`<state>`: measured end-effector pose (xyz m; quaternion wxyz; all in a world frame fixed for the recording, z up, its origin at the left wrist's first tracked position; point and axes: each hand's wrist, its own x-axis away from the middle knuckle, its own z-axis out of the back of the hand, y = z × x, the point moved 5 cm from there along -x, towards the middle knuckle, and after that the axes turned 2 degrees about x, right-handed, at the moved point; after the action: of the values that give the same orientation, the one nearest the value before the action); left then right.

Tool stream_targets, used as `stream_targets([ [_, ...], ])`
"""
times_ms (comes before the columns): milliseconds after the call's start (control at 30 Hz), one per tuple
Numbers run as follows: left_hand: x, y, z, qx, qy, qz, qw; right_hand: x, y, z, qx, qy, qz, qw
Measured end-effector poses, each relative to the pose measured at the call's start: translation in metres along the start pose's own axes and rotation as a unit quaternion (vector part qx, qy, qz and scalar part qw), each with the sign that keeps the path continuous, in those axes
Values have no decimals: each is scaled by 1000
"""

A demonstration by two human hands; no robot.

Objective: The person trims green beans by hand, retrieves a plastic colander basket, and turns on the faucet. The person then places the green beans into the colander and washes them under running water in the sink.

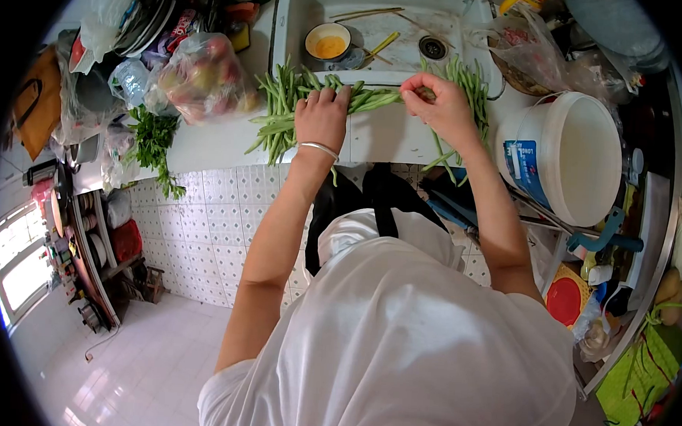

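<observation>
My left hand (321, 123), with a bangle on its wrist, is closed over several long green beans (374, 100) that stick out to the right. Under and around it, a pile of green beans (282, 94) lies on the counter by the sink's front edge. At the far ends of the held beans, my right hand (441, 106) is curled in a pinch with thumb and forefinger at a bean's tip. Another heap of green beans (471, 89) lies just behind and beside the right hand, some hanging over the counter's edge.
The white sink (288, 37) holds a bowl (327, 42) with yellow liquid and some sticks. A bag of fruit (209, 79) and leafy greens (153, 143) lie on the left. A white bucket (583, 156) lies tilted at the right, near a plastic bag (531, 42).
</observation>
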<state>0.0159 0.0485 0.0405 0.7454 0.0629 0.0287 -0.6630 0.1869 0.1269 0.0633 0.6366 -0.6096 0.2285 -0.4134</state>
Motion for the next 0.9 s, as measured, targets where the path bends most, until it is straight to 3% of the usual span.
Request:
stream_targets([
  [67, 1, 1, 4, -9, 35, -32, 999, 0, 2, 1, 117, -14, 89, 989],
  [200, 0, -2, 7, -16, 26, -31, 999, 1, 5, -3, 118, -42, 105, 987],
  [267, 0, -3, 9, -15, 34, -31, 999, 1, 15, -13, -44, -113, 26, 992],
  [300, -1, -2, 9, -15, 35, -31, 999, 1, 16, -15, -44, -113, 27, 992],
  [333, -2, 1, 10, 1, 52, -37, 998, 2, 21, -21, -241, -125, -43, 962],
  [367, -2, 3, 11, 17, 68, -42, 997, 4, 25, -28, -427, -131, -112, 887],
  [400, -1, 3, 9, 16, 68, -42, 997, 4, 20, -31, -534, -140, -96, 829],
  [533, 0, 0, 8, -1, 73, -34, 997, 1, 12, -23, -533, -133, -73, 832],
  [600, 2, 1, 10, -12, 73, -39, 996, -7, 15, -12, -363, -65, -28, 929],
  [633, 3, 1, 10, -13, 70, -46, 996, -10, 14, -10, -363, -65, -28, 929],
  [700, 2, 1, 10, -15, 67, -54, 996, -15, 14, -6, -192, -64, -20, 979],
  [833, 2, 6, 12, -46, 56, -102, 992, -24, 11, -6, -112, -121, -31, 986],
  [900, 0, 7, 13, -62, 53, -119, 990, -23, 8, -8, 47, -139, -74, 986],
])
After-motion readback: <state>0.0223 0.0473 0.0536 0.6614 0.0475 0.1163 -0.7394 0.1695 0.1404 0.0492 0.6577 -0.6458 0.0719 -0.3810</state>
